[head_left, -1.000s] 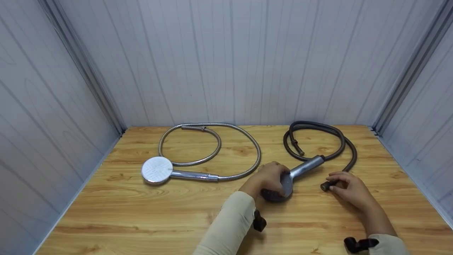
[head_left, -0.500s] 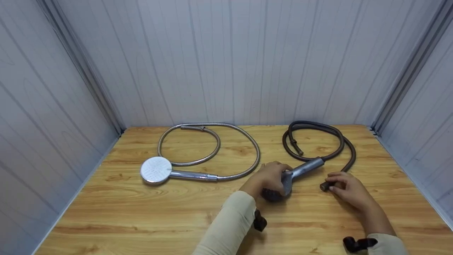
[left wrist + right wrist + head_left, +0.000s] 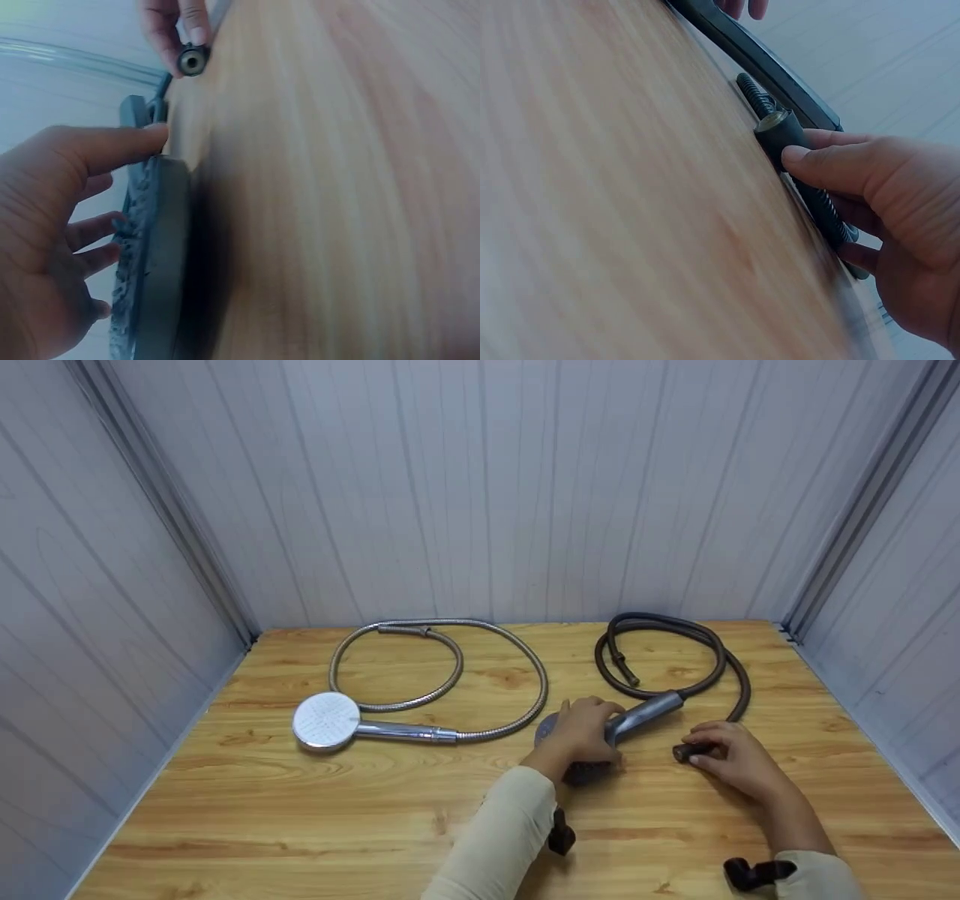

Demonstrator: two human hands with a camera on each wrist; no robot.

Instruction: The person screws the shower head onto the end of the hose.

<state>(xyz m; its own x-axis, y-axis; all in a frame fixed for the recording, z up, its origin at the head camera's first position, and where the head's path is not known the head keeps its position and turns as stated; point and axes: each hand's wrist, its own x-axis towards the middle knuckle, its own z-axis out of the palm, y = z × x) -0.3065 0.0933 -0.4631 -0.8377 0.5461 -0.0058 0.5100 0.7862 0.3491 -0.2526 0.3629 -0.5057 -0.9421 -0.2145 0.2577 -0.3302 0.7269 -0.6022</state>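
I have both hands occupied on the right half of the tabletop (image 3: 360,832).
My left hand (image 3: 583,729) grasps the dark handheld shower head (image 3: 166,247), its handle (image 3: 651,715) angled toward the back right corner; my right hand (image 3: 739,761) pinches the end fitting (image 3: 691,750) of the dark hose (image 3: 745,682), nearer the right edge. The hose loops by the back edge, and I see a chrome shower head (image 3: 327,721) toward the left edge.

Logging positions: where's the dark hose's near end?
Head view, right side: the hose end is pinched by the right hand, near the dark shower head's handle.
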